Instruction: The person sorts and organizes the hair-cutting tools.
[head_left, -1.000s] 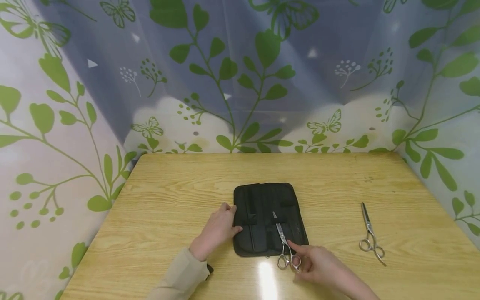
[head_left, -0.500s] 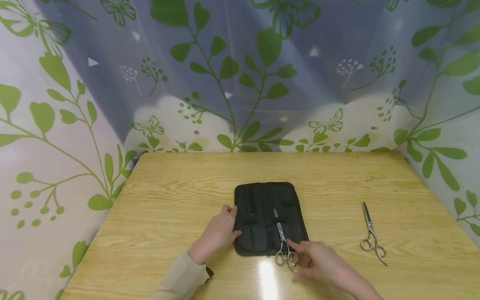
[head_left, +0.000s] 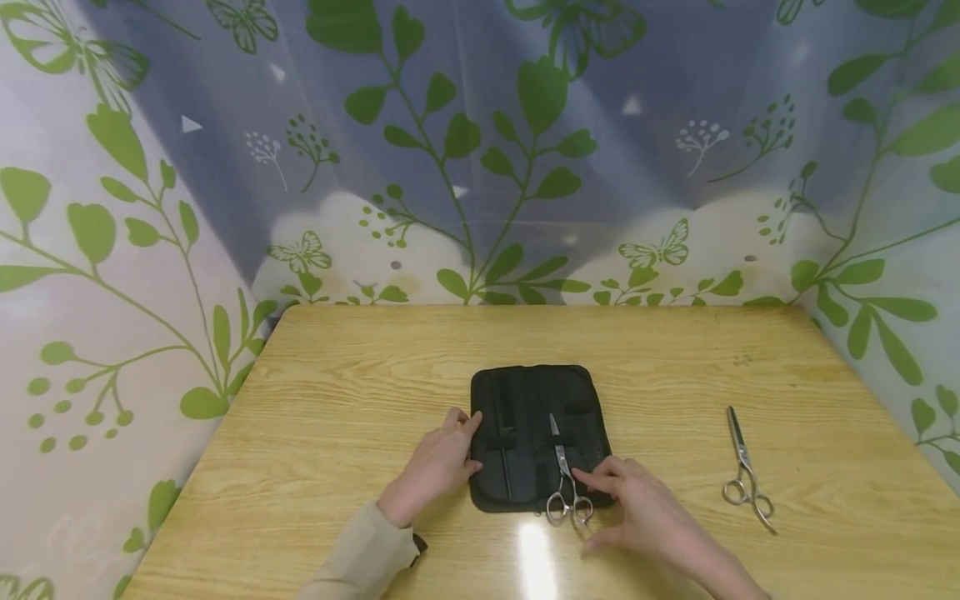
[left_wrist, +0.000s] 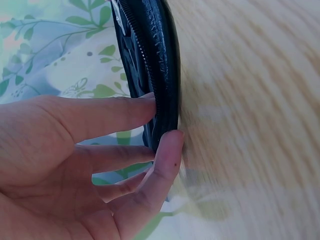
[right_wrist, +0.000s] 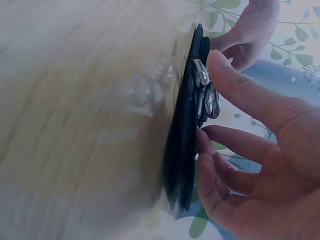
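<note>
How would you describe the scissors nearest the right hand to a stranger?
On the wooden table lies an open black case. In its right half, silver hairdressing scissors point toward the far edge, blades passing under a black strap. The other scissors lie right of the case, unstrapped.

L: beige slv (head_left: 356, 554), blk bit (head_left: 420, 546) alongside, unclear | L hand (head_left: 431, 467) bare | R hand (head_left: 641, 508), forearm (head_left: 708, 567) bare

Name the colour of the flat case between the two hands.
Black; the case shows best in the head view.
</note>
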